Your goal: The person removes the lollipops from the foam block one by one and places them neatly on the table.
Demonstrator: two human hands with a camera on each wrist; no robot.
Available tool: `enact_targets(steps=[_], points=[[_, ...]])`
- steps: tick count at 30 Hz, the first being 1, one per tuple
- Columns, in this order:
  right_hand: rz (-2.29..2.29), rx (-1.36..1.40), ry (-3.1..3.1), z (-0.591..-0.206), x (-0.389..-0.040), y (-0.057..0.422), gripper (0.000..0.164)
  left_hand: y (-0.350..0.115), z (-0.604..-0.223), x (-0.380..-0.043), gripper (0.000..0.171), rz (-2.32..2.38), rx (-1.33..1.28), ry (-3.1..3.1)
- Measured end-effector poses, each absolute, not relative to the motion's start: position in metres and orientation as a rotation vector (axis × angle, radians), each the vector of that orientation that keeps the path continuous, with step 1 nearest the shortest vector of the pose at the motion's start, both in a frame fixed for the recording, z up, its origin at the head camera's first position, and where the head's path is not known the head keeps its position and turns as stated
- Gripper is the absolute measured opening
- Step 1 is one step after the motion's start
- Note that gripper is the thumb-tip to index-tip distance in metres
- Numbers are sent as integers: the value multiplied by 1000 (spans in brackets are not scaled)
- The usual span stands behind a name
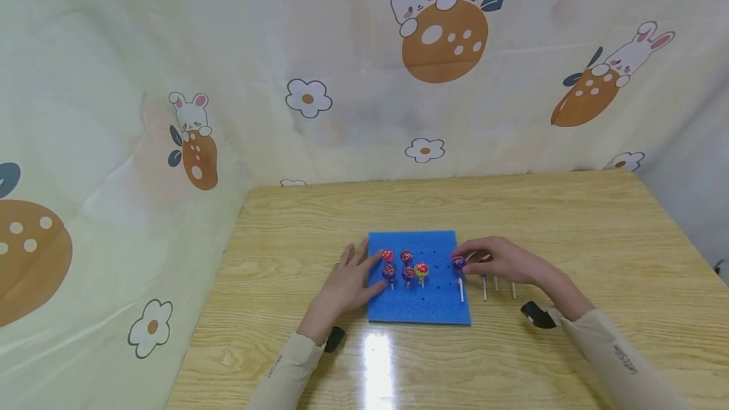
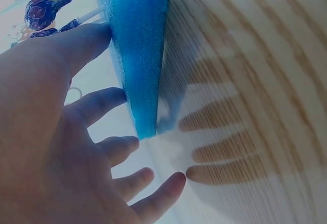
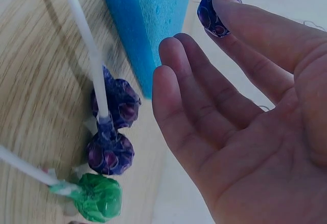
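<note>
A blue foam board (image 1: 398,309) lies on the table with several small holes in it. Several wrapped lollipops, among them a yellow and red one (image 1: 421,269), stand in its left and middle part. My left hand (image 1: 345,285) rests at the board's left edge, fingers spread, thumb and index fingertip touching the foam in the left wrist view. Above the board's right edge my right hand (image 1: 501,259) pinches a purple lollipop (image 3: 214,15) by its wrapped head between thumb and index finger. The stick of this lollipop (image 1: 461,290) points down toward me over the board.
On the table right of the board lie more lollipops, with a green one (image 3: 99,197) and purple ones (image 3: 111,152) showing in the right wrist view. A patterned curtain (image 1: 353,138) hangs behind the wooden table (image 1: 285,226).
</note>
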State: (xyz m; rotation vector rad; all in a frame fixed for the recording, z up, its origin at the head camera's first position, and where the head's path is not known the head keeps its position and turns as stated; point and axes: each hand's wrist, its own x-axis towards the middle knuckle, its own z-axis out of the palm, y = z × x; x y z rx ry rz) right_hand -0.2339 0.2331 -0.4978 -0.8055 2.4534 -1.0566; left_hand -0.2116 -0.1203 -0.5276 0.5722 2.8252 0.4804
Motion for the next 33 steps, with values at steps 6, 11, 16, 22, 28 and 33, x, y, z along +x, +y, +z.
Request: enact_targets(steps=[6,11,16,22,28,33], points=[[-1071,-795,2450,-496,-232,238,36,-121,-526,-210,66,507,583,2829],[-1081,-786,2437,-496,-230,243,37,-120,-526,-209,66,498,587,2831],[-1075,-759,2434,-495,-228,248,37,-120,-526,-209,66,492,587,2834],[-1064,-750,2448,-492,-226,255,38,-119,-524,-209,66,499,589,2837],[-1037,-771,2485,-490,-225,262,37,-119,-524,-209,66,500,590,2834],[-1035,-759,2490,-489,-224,269,38,-119,-524,-209,66,498,585,2832]])
